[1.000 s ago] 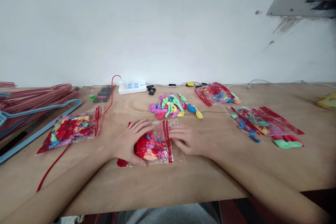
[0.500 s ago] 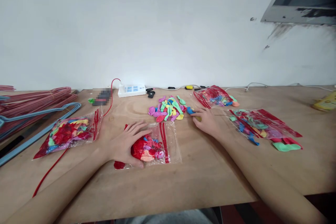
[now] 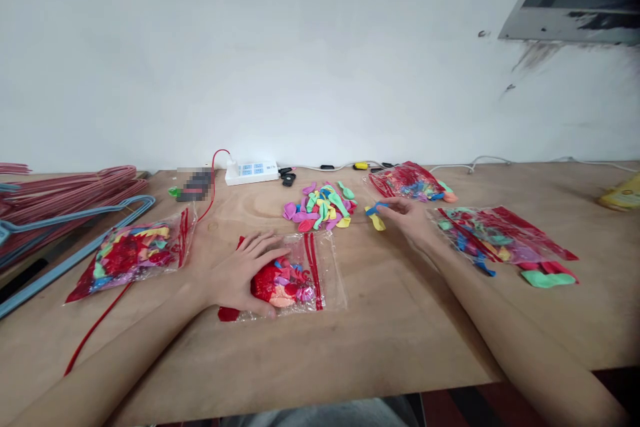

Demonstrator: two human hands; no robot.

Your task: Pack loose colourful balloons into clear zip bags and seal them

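Note:
My left hand (image 3: 245,278) lies over the left part of a clear, red-printed plastic bag (image 3: 295,283) of balloons, fingers spread and thumb along its near edge. Between thumb and fingertips, my right hand (image 3: 407,219) pinches a blue balloon (image 3: 379,207). A yellow balloon (image 3: 377,221) shows just below it; whether it is also held I cannot tell. Left of this hand is a loose heap of balloons (image 3: 323,205) in green, purple, yellow and red.
More balloon bags lie at the left (image 3: 133,253), the back right (image 3: 405,181) and the right (image 3: 505,233). Pink and blue hangers (image 3: 75,193) fill the left side. A white power strip (image 3: 251,172) with a red cable (image 3: 213,180) stands by the wall.
My right hand has closed on the blue balloon and drawn it right, away from the heap. The yellow balloon now shows below it. My left hand stays on the bag.

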